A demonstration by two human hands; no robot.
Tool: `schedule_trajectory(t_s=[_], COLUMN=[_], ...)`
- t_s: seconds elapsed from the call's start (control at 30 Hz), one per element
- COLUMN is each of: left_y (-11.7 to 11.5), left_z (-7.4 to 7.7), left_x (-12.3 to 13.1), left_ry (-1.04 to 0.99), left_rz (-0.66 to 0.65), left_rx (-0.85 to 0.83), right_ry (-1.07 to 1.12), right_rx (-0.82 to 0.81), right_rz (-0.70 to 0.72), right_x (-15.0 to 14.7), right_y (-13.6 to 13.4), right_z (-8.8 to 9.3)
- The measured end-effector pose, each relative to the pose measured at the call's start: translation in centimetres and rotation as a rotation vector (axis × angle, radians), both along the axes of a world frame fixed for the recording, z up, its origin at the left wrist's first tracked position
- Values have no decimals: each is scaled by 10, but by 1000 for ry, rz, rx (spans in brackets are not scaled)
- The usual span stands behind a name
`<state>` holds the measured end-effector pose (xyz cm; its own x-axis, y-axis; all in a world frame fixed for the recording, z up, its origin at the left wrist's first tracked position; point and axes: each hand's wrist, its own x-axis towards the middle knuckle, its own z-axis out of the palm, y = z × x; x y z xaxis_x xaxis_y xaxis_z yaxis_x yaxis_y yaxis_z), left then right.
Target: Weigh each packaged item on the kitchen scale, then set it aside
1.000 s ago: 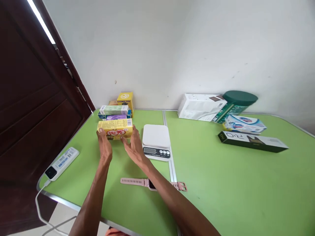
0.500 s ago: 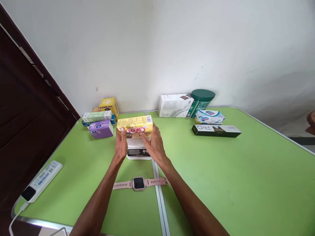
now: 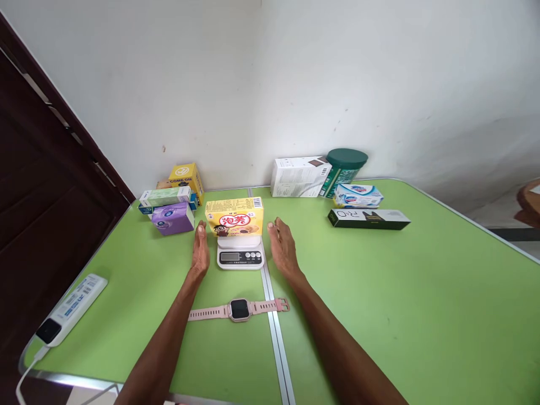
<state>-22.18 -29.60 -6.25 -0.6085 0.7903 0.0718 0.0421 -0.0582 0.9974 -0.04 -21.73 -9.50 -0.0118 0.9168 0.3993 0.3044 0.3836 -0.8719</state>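
Observation:
A yellow snack box (image 3: 234,218) with red lettering rests on a white kitchen scale (image 3: 240,258), covering the back of its platform. The scale's small display and buttons face me. To the left of the box, my left hand (image 3: 201,248) is open with its palm turned inward, apart from the box. On the other side my right hand (image 3: 284,246) is also open, a little away from the box and holding nothing. Between my forearms lies a pink smartwatch (image 3: 239,309) with its strap stretched out flat.
At the left stand a purple pack (image 3: 172,218), a light green box (image 3: 165,196) and a yellow box (image 3: 188,179). A white box (image 3: 300,179), a green tub (image 3: 345,171), a blue-white pack (image 3: 358,196) and a long black box (image 3: 369,220) are at the right. A white corded device (image 3: 73,309) lies front left.
Both hands have let go of the yellow snack box and moved apart to either side. The box now stands on the scale, and the scale's front shows fully.

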Motion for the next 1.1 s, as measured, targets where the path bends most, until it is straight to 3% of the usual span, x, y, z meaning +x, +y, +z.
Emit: schedule_trajectory(t_s=[0.17, 0.53, 1.1], left_y=[6, 2, 2], left_z=[-18, -24, -25], left_x=[-5, -9, -9], left_ry=[-152, -134, -89], left_rz=[-2, -3, -13], left_rx=[50, 43, 48], right_ry=[66, 36, 6], right_rx=[-77, -89, -25], right_rz=[-55, -39, -38], right_x=[0, 4, 3], right_y=[0, -5, -5], right_z=[-1, 9, 9])
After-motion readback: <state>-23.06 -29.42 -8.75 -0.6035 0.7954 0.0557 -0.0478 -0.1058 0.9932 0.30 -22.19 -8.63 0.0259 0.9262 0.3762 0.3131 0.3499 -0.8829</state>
